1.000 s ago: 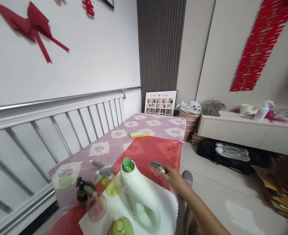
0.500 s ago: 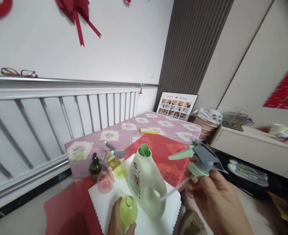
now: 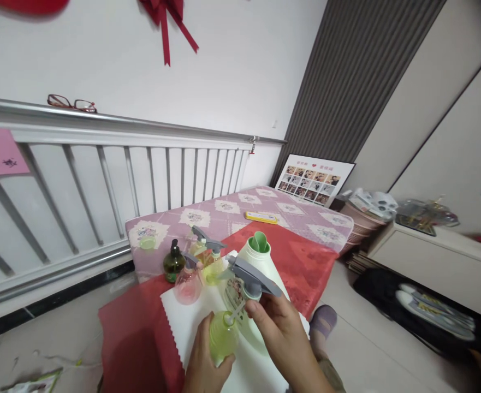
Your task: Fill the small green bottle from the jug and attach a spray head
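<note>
My left hand (image 3: 205,357) is wrapped round a yellow-green ribbed bottle (image 3: 223,339), holding it upright over the white mat (image 3: 183,322). Between the fingers of my right hand (image 3: 279,327) is a grey and pale green trigger sprayer (image 3: 253,279). Its thin clear tube dips into the mouth of the bottle. Just behind the sprayer stands a large pale green jug (image 3: 244,256), its open neck showing a green inner spout; my right hand hides part of it.
Left of the jug stand a pink spray bottle (image 3: 188,286), a dark green pump bottle (image 3: 173,263) and yellow spray bottles (image 3: 213,268). A green cap (image 3: 147,243) and a yellow case (image 3: 260,217) lie on the pink tablecloth (image 3: 227,206). A radiator (image 3: 183,174) runs along the wall.
My right hand has brought the sprayer left and down to the bottle, and its tube has entered the bottle's mouth. The camera view has turned a little to the left.
</note>
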The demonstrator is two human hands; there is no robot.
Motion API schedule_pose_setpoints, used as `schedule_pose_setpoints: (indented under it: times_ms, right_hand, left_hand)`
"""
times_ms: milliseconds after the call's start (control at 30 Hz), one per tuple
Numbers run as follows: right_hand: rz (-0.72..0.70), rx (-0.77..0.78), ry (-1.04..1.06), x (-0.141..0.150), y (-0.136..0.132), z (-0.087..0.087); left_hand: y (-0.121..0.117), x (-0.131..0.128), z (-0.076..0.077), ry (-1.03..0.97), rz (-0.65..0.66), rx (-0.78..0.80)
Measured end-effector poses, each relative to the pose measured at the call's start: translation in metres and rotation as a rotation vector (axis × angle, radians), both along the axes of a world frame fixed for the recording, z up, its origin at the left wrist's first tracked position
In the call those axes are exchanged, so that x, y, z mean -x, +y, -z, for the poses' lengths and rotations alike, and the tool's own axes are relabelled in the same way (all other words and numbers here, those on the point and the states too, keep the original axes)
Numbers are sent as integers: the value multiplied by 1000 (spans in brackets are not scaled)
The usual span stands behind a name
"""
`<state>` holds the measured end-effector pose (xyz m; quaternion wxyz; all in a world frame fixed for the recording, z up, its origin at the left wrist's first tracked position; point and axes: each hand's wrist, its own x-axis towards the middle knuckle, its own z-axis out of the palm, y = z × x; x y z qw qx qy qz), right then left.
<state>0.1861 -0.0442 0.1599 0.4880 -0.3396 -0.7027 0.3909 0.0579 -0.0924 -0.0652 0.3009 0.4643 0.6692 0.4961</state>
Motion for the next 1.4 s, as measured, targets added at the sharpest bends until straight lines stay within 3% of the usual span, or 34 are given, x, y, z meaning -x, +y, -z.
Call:
schedule_pose_setpoints:
  times_ms: [267,567,767,933,1033,1167,1300,1400]
  right_hand:
    - [15,81,-4,3,7,31]
    - [43,26,-170,10,7,71]
    - [53,78,-149,8,5,103]
    - [17,82,-88,7,4,121]
    - [11,84,-117,6,4,122]
    - [-58,71,-219,4,6,110]
    - [-98,118,-250,5,7,99]
    - [-103,129,-219,7,6,101]
  left_hand:
    - [2,0,7,22,22,-1]
    - [4,1,21,79,10,-41]
    - [6,3,20,84,24,-30]
    - [5,2,22,69,-11,-61]
    - [6,3,20,68,-13,-67]
    - [6,1,14,71,7,-70]
    - [6,-9,13,106,-97,-113]
    - [8,-10,17,112,-120,-159]
